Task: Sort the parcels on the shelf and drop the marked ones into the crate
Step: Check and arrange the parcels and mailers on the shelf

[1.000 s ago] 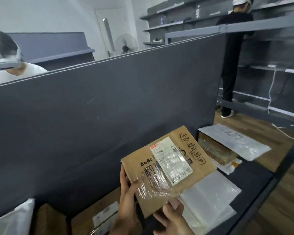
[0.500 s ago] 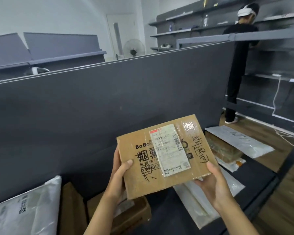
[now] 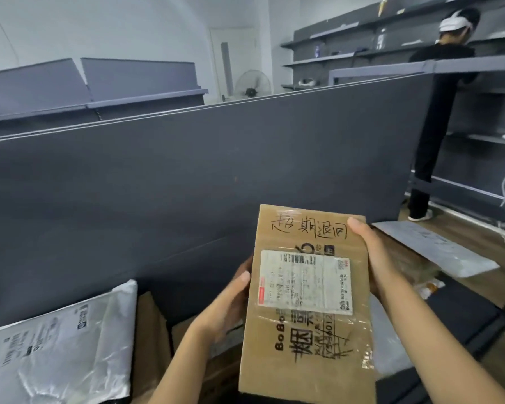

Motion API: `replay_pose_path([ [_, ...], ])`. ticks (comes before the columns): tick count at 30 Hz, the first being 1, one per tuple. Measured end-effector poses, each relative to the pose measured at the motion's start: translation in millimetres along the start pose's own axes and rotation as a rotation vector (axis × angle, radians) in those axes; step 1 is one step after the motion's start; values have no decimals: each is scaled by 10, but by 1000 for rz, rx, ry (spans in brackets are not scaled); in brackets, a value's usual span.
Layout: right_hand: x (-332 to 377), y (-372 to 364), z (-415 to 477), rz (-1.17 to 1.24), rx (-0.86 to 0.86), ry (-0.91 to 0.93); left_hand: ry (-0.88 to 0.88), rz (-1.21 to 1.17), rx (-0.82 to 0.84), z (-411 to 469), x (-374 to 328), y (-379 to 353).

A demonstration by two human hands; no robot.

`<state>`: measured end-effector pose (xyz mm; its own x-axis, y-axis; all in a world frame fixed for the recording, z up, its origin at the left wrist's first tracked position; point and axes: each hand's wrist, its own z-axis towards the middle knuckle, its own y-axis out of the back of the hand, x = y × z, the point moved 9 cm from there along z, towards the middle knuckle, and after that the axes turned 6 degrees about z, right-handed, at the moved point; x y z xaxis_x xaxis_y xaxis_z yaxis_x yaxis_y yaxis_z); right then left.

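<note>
One grey mailer (image 3: pixel 56 339) is lying at the far left, with one brown box (image 3: pixel 152 325) leaning just beside it. Two hands are holding one cardboard parcel (image 3: pixel 306 339) between them, raised in front of the dark back panel (image 3: pixel 187 185). The left hand (image 3: pixel 231 298) is gripping its left edge, thumb on the front. The right hand (image 3: pixel 370 258) is grasping its upper right edge. The parcel is standing on end, its one white label (image 3: pixel 305 281) and black handwriting facing the camera. Further right, one white mailer (image 3: pixel 438 252) is lying on a taped box (image 3: pixel 411 266). One person (image 3: pixel 438 118) is standing beyond.
</note>
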<state>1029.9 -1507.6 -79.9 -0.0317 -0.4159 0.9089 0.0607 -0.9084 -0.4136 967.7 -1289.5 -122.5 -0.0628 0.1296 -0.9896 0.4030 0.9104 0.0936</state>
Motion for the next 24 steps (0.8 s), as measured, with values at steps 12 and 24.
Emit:
replay_pose_path([
  [12,-169,-131,-183,-108,104,2,85,-143,-46,-95,62,213],
  [24,-798,154,-924,-106,401,-480,206,423,317,28,-65,73],
])
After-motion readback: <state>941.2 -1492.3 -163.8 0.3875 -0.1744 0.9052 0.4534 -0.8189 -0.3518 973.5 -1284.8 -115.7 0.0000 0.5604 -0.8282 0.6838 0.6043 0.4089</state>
